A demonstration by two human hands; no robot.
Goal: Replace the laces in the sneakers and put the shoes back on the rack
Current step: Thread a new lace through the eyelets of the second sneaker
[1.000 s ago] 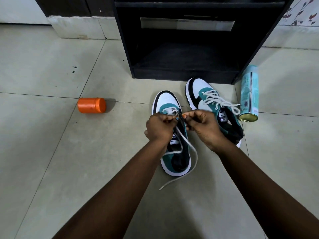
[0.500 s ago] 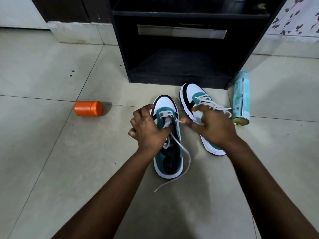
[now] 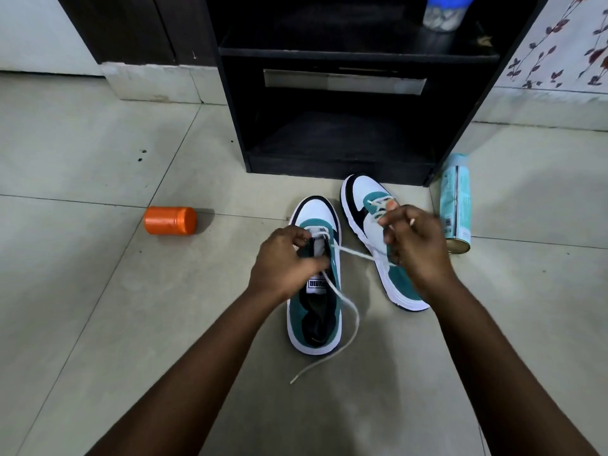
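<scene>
Your left hand [image 3: 284,260] holds the middle sneaker [image 3: 314,284], barely laced. Your right hand [image 3: 413,246] seems to pinch its lace [image 3: 353,253]. The other sneaker [image 3: 371,225] looks laced. The rack [image 3: 345,166], top middle, waits.

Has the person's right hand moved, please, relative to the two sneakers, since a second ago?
Yes: the right hand moved rightward from above the left teal-and-white sneaker to over the right one.
</scene>
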